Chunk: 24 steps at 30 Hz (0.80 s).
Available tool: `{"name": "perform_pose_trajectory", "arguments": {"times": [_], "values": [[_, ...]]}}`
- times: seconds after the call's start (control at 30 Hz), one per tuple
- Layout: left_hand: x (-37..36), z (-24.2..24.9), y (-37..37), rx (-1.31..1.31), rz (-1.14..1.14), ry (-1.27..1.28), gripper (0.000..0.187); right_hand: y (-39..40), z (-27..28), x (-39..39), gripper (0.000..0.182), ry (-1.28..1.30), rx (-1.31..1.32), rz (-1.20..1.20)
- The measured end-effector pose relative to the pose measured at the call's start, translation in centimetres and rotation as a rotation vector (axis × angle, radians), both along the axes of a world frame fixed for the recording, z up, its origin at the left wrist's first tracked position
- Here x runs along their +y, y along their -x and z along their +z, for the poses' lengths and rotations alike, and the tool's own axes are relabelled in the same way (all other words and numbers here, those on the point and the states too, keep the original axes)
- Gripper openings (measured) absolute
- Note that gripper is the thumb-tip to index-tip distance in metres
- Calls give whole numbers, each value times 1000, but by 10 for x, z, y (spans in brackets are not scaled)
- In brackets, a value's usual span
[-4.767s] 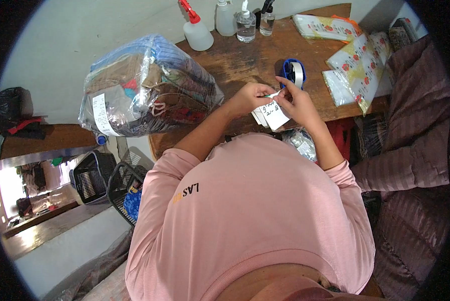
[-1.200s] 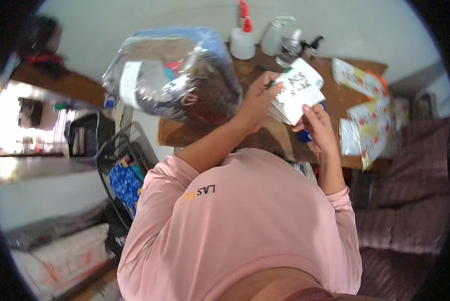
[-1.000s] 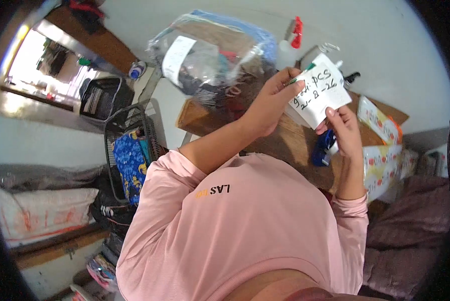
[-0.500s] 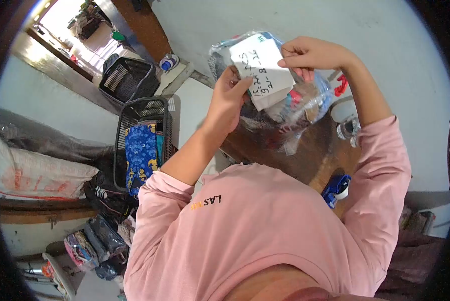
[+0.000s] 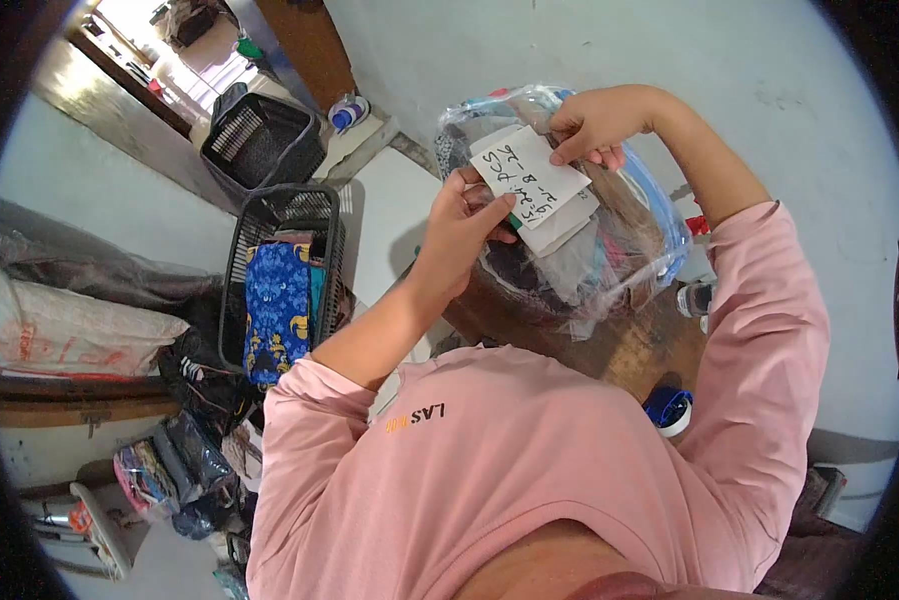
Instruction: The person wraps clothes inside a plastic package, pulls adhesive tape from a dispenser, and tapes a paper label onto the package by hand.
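Observation:
Several white paper slips [image 5: 534, 172] with black handwriting are fanned slightly over one another between my hands. My left hand [image 5: 466, 222] pinches their lower left side, thumb on top; something green shows by the thumb. My right hand [image 5: 599, 122] grips the upper right edge of the top slip between thumb and fingers. Directly beneath the slips lies a clear plastic bag [image 5: 634, 235] with folded cloth or clothes inside, on a brown wooden table [image 5: 609, 350]. The slips hide part of the bag.
To the left stand a dark basket [image 5: 331, 215] holding blue patterned cloth [image 5: 277, 300] and another black basket [image 5: 254, 140]. On the table's right side are a blue-and-white roll [image 5: 669, 408] and a clear glass or jar [image 5: 694, 298]. Packed bags [image 5: 174, 460] lie lower left.
The slips have tilted and shifted down and right, and more of them show underneath. My right hand has moved slightly lower along the edge. The camera view has shifted a little.

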<state>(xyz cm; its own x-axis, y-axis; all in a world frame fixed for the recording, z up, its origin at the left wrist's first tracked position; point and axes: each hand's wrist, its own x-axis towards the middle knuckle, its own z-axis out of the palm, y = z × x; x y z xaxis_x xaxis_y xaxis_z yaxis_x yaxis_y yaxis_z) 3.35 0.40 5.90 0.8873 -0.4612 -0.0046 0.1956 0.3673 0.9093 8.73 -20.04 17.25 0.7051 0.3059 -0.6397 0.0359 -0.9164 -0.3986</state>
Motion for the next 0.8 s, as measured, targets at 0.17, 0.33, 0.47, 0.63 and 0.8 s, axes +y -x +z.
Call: {"name": "perform_pose_trajectory", "arguments": {"times": [0.17,0.33,0.47,0.63,0.8], "values": [[10,11,-13,28,-92,-120,19,1,-9,-2,32,22,-49,46],[19,5,-25,39,-120,-133,9,6,-6,-1,34,34,-99,40],[21,0,-24,-13,-81,-144,9,5,-5,-1,35,34,-117,48],[20,-8,-24,-156,-15,-222,10,4,-5,-2,37,70,-127,32],[21,-2,-28,-184,-8,-252,11,5,-2,-4,39,60,-140,12]]}}
